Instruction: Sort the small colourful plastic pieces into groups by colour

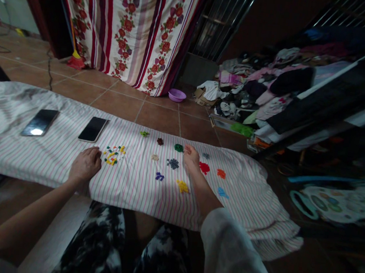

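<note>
One dark phone (39, 123) lies face up on the striped cloth (124, 191), toward its left end. A second phone (93, 129), with a light border, lies face up to its right, closer to the far edge. The left hand (86, 162) rests between the second phone and the near edge, back upward, fingers bent. Its fingertips stand just beside a mixed group of small pieces (114, 154), chiefly yellow, white, green and orange, spread loosely. Whether this hand grasps a piece cannot be told.

Sorted clusters follow, mostly of one colour each. The light green cluster (144, 134) sits just inside the far edge. The beige cluster (154, 157) lies midway between the far and near edges; the brown cluster (159, 141) lies by the far edge, and the purple cluster (159, 176) toward the near edge. The dark grey cluster (172, 163) occupies the middle. The dark green cluster (178, 147) is located near the far edge. The yellow cluster (183, 186) lies closer to the near edge.

The right hand (191, 155) is positioned at the right side of the dark green cluster, fingertips drawn together; the dim view appears to show a pinch, but its content cannot be determined. Beyond it, toward the right end, are the red cluster (204, 168), a small grey cluster (205, 156) near the far edge, the orange cluster (220, 173) and the light blue cluster (222, 193).
</note>
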A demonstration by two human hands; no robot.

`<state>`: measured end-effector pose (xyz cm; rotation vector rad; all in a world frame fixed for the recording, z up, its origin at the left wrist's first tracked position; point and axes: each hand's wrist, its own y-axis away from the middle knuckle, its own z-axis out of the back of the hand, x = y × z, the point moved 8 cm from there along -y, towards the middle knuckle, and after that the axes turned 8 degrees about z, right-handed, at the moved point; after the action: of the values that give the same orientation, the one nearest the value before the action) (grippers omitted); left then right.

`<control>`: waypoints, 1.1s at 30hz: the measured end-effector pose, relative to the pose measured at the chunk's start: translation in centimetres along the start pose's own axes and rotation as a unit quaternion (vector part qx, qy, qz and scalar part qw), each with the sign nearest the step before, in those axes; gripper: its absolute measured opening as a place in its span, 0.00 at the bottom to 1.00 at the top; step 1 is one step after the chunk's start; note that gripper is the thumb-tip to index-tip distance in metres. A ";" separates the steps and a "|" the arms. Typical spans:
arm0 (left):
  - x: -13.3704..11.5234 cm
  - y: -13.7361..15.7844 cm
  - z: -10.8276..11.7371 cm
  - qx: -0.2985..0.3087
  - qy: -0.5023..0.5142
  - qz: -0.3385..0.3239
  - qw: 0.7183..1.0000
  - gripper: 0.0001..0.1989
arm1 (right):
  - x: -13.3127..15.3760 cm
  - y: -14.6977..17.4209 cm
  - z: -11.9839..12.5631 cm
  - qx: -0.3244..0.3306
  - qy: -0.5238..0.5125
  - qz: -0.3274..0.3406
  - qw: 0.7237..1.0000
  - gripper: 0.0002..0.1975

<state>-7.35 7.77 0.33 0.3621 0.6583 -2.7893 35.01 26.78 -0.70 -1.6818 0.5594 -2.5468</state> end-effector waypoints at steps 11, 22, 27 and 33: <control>0.1 0.2 0.0 0.002 0.012 -0.008 1.000 0.12 | 5.6 12.9 -2.6 0.077 0.010 0.123 0.989 0.16; 0.0 0.1 0.2 0.010 0.022 -0.003 1.000 0.11 | 6.2 18.1 -3.4 0.062 0.079 0.175 0.979 0.23; -0.1 0.2 0.4 -0.003 0.014 -0.009 1.000 0.11 | 6.1 18.3 -3.9 0.070 0.074 0.189 0.977 0.24; -0.3 0.2 0.6 0.010 0.006 0.000 1.000 0.13 | 6.4 17.3 -4.7 0.078 0.103 0.215 0.968 0.24</control>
<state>-7.13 7.38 0.91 0.3843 0.6333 -2.7971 25.40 10.48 -2.17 -1.1061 0.6339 -2.3798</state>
